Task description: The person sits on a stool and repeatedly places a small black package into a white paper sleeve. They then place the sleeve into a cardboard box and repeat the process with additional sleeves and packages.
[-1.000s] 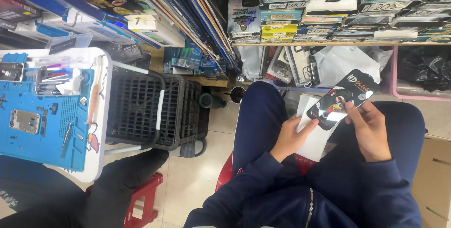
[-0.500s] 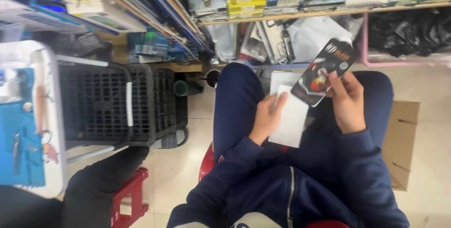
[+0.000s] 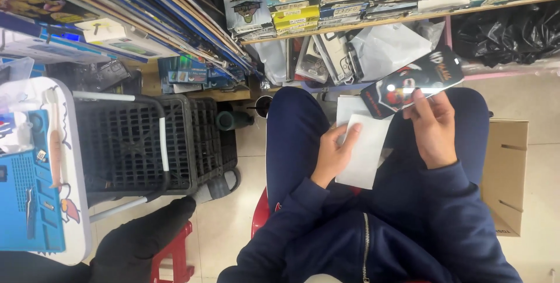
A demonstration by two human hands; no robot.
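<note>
The person sits on a red stool (image 3: 261, 216) with both hands over the lap. The right hand (image 3: 433, 127) is closed on the lower edge of a flat black package (image 3: 411, 82) with a red and white picture on its glossy front; the package is lifted and tilted, a little above the right knee. The left hand (image 3: 335, 150) rests with its fingers closed on the edge of a white envelope (image 3: 366, 149), which lies on the lap between the two legs, partly under the black package.

As a judgement, the work is at an early or middle point: the black package is already apart from the white envelope, but it looks unopened, and I cannot tell whether something remains inside the envelope. Nothing from them lies on the tabletop (image 3: 79, 213) at the left, where a blue mat (image 3: 32, 201) with small tools is. A black plastic basket (image 3: 125, 143) stands between the tabletop and the person's leg, and a cardboard box (image 3: 506, 172) is just beside the right leg.
</note>
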